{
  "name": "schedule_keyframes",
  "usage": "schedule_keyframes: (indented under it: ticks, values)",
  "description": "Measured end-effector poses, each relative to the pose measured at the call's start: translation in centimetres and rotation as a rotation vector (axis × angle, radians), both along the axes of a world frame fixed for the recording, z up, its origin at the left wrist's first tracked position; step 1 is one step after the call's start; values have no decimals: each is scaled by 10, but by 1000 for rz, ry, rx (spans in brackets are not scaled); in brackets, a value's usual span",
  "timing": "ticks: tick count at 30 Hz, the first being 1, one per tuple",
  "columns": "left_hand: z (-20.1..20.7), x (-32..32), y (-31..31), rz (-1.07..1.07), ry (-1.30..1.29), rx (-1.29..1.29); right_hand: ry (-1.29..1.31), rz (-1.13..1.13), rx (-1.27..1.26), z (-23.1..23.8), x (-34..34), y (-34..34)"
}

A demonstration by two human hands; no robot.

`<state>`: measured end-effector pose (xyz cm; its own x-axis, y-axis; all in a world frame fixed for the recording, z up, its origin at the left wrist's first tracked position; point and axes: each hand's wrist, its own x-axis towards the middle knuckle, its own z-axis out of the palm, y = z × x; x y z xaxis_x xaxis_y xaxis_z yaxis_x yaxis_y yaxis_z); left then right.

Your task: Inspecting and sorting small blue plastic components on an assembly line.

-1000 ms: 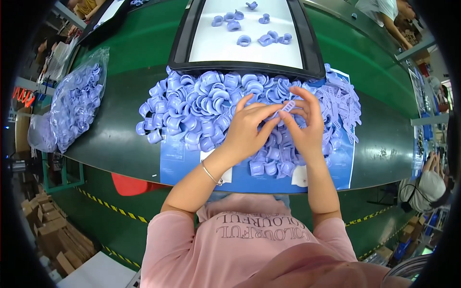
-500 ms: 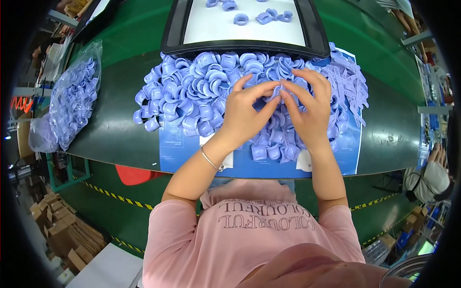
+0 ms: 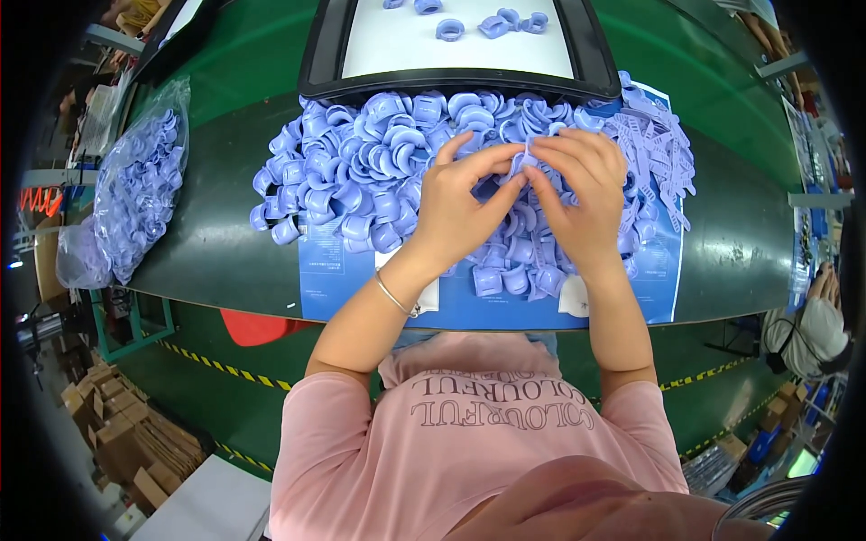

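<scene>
Both my hands meet over a heap of curved lavender plastic pieces. Between the fingertips of my left hand and my right hand is a small lavender plastic piece, pinched from both sides and partly covered by the fingers. Flat slotted lavender plastic strips lie piled to the right of my right hand. More curved pieces lie below and between my hands, near the front edge of the blue sheet.
Beyond the heap stands a black-rimmed tray with a white bottom and several joined lavender rings. A clear bag of lavender parts rests on the dark table at left. A red stool is below the table edge.
My right fingers have drawn in closer around the small piece, the forefinger now bent over it. The left hand is nearly where it was.
</scene>
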<state>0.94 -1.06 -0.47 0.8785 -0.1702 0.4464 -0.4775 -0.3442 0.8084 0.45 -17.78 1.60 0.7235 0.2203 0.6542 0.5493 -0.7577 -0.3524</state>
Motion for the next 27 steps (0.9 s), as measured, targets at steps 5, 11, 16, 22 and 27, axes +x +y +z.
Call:
schedule_keyframes:
  ticks: [5,11,16,22,27]
  values:
    - [2,0,2,0,-2,-1,-37,34,-3,-1,-2,0]
    - [2,2,4,11,15,-31,-116,60,-41,0,-1,1]
    - [3,1,2,14,7,-16,-118,-33,-59,1,-1,-1]
    - [0,4,4,26,-46,27,-41,41,-70,4,-2,-1]
    - [1,4,4,35,-57,48,-29,39,-69,4,-2,-1]
